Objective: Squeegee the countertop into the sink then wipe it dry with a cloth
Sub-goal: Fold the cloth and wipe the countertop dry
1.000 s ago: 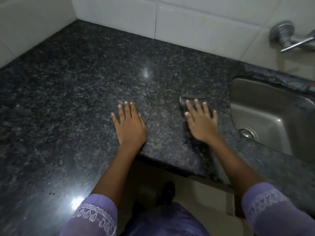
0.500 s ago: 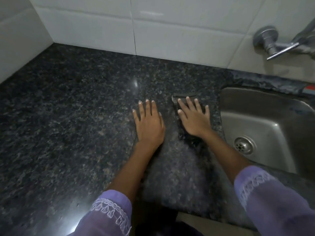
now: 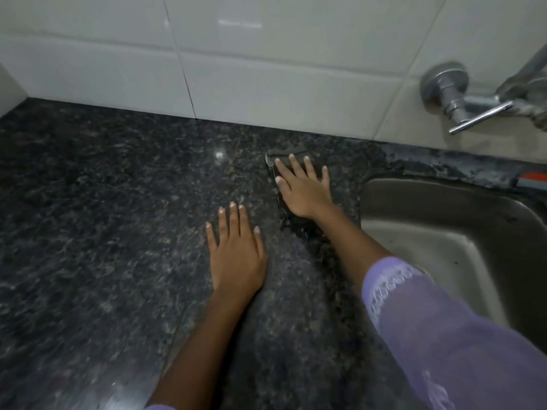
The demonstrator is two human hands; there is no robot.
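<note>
The right hand [image 3: 305,190] presses a dark cloth [image 3: 288,153] flat on the desk [image 3: 103,217], grip spread; the sink [image 3: 461,232] lies just right. The left hand [image 3: 236,255] rests open beside it. Wiping looks underway, squeegeeing apparently finished.

Two hands: left [image 3: 236,255] flat on one worktop [image 3: 88,232], right [image 3: 305,190] flat on one dark cloth [image 3: 285,153]. Five fingers showing on each. Two forearms, bare. Two lilac sleeves, the right [image 3: 429,329] large in view, the left only a sliver at the bottom edge. One steel sink [image 3: 461,232], set into the worktop at right. One wall tap [image 3: 461,96] with one lever handle. One orange-and-grey strip [image 3: 531,180] at the far right edge, kind unclear. White wall tiles [image 3: 266,84] in two rows, the full count cut off by the frame.
</note>
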